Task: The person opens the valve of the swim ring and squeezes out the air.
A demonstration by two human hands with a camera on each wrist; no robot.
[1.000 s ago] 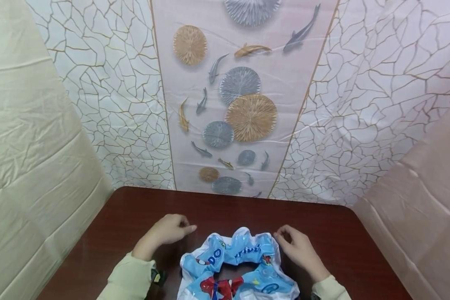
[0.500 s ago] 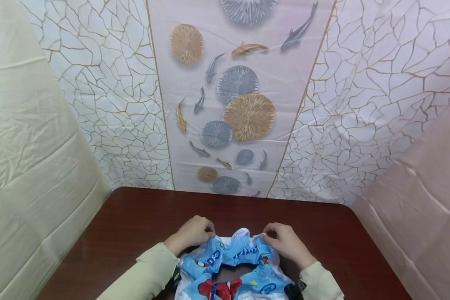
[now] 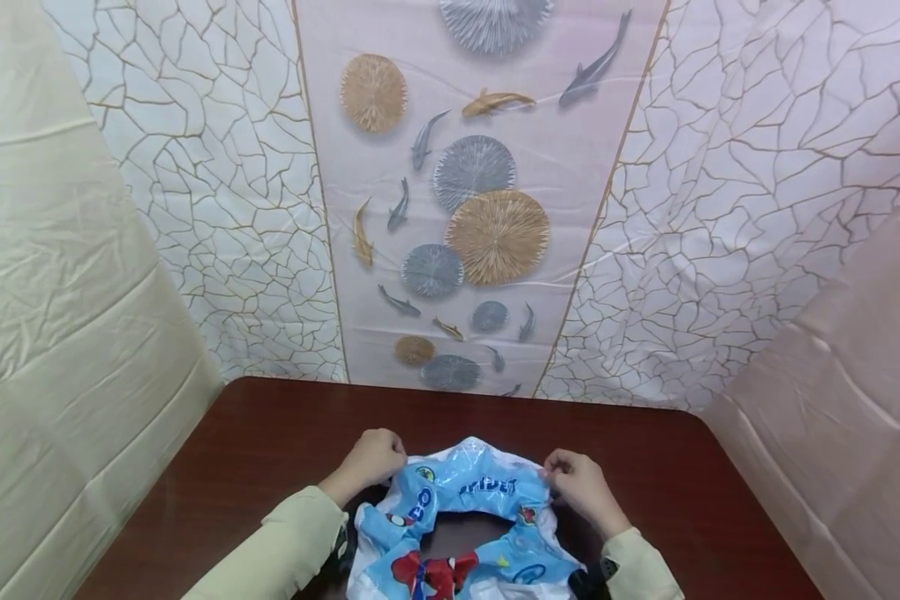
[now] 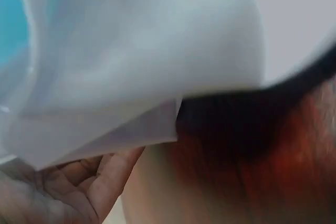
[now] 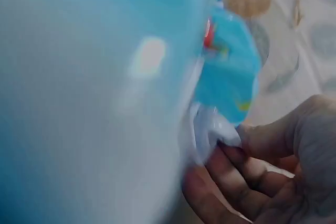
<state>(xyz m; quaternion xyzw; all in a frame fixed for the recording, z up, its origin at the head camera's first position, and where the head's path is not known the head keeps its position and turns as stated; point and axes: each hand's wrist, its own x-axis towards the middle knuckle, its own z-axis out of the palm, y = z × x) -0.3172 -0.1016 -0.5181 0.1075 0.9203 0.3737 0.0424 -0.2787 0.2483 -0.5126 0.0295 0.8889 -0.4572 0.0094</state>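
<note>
A soft, partly crumpled swim ring [image 3: 487, 496], blue with white edges and red cartoon prints, lies on the table with its central hole facing up. My left hand [image 3: 367, 458] pinches its far left edge. In the left wrist view the ring's white vinyl [image 4: 152, 45] covers the fingertips of that hand [image 4: 79, 190]. At the far right edge my right hand [image 3: 583, 490] pinches the vinyl. The right wrist view shows a small bunched white fold between the thumb and fingers of this hand [image 5: 273, 166]. The near side of the ring runs out of the head view.
The dark red-brown table [image 3: 285, 425] has rounded far corners. Behind it hangs a patterned cloth [image 3: 450, 317] with fish and round motifs. Pale cloth walls [image 3: 67, 350] close in both sides. A dark band sits on each wrist.
My left hand has come in from the left, taken the ring's far left edge and drawn it outward. My right hand grips the other side. The ring's far part is now stretched wider and smoother.
</note>
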